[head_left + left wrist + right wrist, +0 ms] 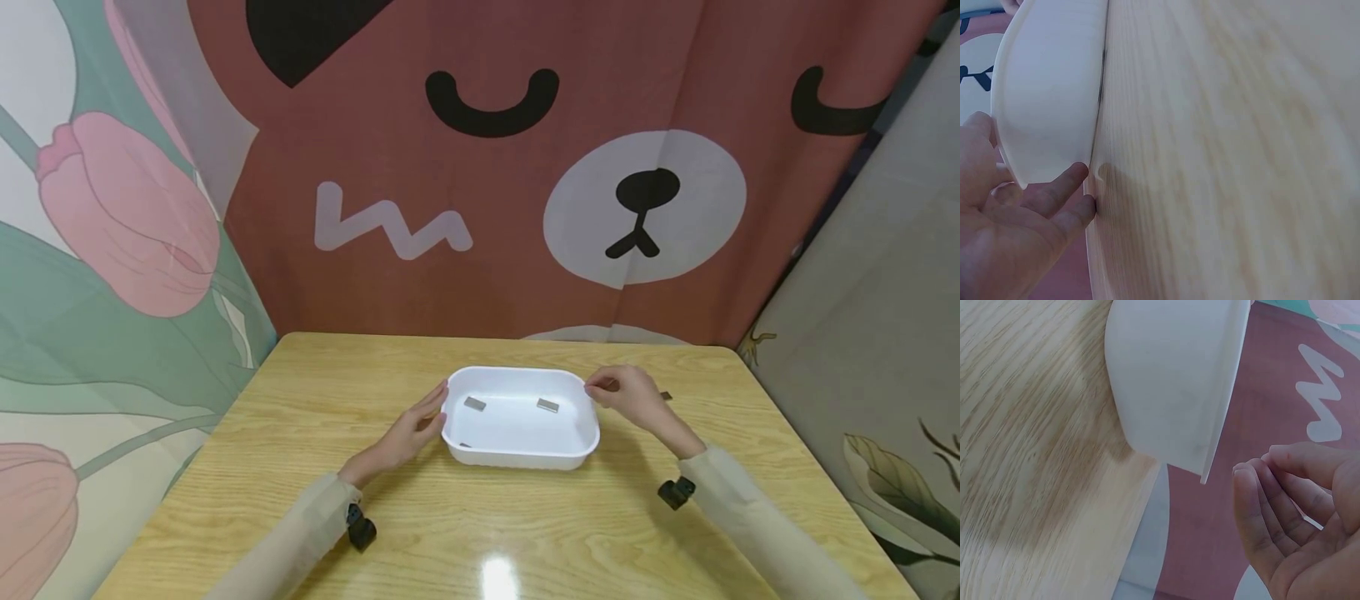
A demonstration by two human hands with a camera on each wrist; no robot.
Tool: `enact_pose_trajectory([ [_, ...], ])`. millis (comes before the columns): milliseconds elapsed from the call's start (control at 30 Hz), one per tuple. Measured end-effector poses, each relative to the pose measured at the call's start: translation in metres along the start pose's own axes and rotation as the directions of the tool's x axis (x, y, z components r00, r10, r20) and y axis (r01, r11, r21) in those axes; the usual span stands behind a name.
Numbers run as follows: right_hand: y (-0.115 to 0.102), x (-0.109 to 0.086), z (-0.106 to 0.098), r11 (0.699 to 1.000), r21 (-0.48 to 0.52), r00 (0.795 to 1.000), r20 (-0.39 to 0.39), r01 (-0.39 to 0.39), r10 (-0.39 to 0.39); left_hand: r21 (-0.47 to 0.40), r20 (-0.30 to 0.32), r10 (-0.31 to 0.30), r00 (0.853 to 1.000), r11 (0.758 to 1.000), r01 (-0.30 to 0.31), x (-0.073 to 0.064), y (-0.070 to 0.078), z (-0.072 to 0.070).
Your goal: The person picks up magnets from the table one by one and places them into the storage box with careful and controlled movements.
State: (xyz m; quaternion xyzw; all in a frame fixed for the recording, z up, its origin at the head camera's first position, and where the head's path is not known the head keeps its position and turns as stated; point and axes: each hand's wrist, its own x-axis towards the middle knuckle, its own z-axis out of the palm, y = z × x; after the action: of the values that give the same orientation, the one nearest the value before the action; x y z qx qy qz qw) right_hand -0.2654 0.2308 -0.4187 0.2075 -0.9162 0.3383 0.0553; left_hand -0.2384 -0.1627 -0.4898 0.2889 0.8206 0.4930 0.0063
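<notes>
A white plastic tray (517, 372) stands in the middle of a wooden table (315, 467). Two small grey metal pieces (475, 404) (547, 405) lie on its floor, and a third small piece (465, 444) lies at the near left corner. My left hand (433, 410) lies open, its straight fingers against the tray's left wall (1047, 94). In the left wrist view, that left hand (1054, 200) touches the table by the tray. My right hand (600, 388) hovers at the tray's right rim. Its fingers (1254, 506) are loosely curled, hold nothing, and stand just off the rim (1222, 394).
A small dark piece (665, 396) lies on the table behind my right hand. A printed cloth with a bear face (645, 208) hangs behind the table, and a flowered cloth (127, 217) hangs on the left. Bare wood runs along the near edge.
</notes>
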Motion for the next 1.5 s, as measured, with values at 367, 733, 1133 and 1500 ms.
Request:
enact_pose_trajectory([
  [367,0.008,-0.007,-0.004,0.999,0.03,1.0,0.008,-0.026,0.026,-0.019,0.007,0.01,1.0,1.0,-0.01,0.002,-0.012,0.0],
  [733,0.012,-0.008,-0.007,0.999,0.016,0.999,0.003,-0.033,0.033,-0.025,-0.016,0.04,0.999,0.999,-0.04,0.002,-0.011,0.002],
  [1133,0.021,-0.01,-0.008,1.0,-0.016,1.0,-0.003,-0.027,0.027,-0.006,0.006,0.025,1.0,1.0,-0.025,-0.002,0.026,-0.006],
  [1500,0.03,-0.014,-0.011,0.998,-0.011,0.998,0.004,-0.062,0.062,-0.029,-0.007,0.026,1.0,0.999,-0.026,0.003,-0.013,0.001],
])
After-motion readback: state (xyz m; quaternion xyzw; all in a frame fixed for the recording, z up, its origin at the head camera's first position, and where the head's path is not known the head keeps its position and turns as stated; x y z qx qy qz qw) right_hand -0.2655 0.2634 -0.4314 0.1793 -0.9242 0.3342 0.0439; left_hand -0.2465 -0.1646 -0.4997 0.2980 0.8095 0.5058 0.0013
